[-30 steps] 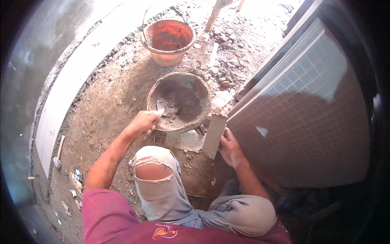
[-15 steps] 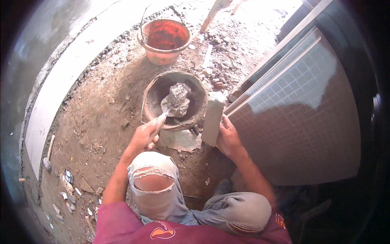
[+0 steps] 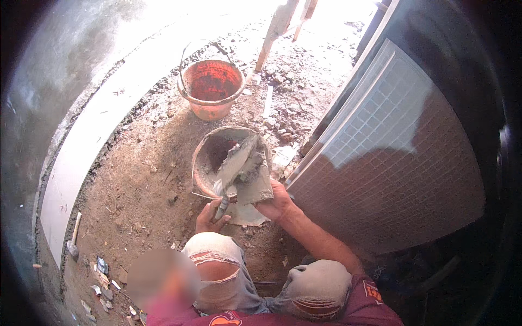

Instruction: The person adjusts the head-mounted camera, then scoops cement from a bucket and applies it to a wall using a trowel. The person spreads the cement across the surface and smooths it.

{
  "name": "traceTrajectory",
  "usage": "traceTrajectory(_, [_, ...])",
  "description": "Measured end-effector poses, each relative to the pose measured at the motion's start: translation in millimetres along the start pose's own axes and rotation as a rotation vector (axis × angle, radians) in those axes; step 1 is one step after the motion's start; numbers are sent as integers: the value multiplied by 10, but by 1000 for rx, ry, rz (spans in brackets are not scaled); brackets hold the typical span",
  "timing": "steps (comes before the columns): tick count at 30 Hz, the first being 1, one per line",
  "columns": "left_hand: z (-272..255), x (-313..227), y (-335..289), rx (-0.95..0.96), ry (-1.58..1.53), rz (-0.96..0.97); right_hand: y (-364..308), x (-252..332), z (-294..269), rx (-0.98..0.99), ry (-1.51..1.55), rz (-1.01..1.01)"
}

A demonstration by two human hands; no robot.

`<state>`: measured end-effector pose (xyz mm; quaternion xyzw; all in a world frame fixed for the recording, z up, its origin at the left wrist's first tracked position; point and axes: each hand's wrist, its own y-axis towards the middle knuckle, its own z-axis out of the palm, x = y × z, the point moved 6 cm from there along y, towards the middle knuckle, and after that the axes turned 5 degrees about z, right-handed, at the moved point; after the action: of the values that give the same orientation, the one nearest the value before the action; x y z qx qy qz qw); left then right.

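Observation:
My left hand grips the handle of a mortar-coated trowel. The blade is tilted up on its edge above a bucket crusted with mortar. My right hand holds a flat grey slab, possibly a tile piece, from its near right side, over the bucket's near rim. A lump of wet mortar lies at the slab's far part, against the trowel blade. Below the bucket, another flat grey piece rests on the ground, partly hidden by the slab and my hands.
An orange bucket with a raised handle stands beyond. Large grid-backed panels lean at the right. A hammer and rubble lie at left beside a long pale panel. Wooden legs stand at the far side.
The trowel has turned onto its edge, and its mortar now lies against the slab. My right hand has brought the slab leftward from beside the bucket to over its near rim.

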<state>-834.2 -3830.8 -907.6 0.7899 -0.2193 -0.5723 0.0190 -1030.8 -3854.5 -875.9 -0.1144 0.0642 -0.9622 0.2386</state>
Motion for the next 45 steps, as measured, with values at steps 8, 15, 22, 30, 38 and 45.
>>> traceTrajectory(8, [-189, -27, -298, -96, 372, 178, -307, 389, 537, 55, -92, -125])
traceTrajectory(15, [-911, -116, 397, 111, 476, -94, -1475, 1042, 937, 200, -69, -404])
traceTrajectory(22, [-471, -485, 1823, 436, 969, 30, -3256, 1331, 785, 120, -89, -999])
traceTrajectory(30, [-172, -184, 2867, 336, 938, 185, -5217, 2090, 797, -1371, -528, -1880])
traceTrajectory(38, [-592, 293, 3143, 254, 732, -138, -4710, 2384, 1248, -1974, -1330, -2021])
traceTrajectory(45, [-664, 436, 3289, 249, 803, -123, -4403, 2045, 1265, -1577, -1119, -1905])
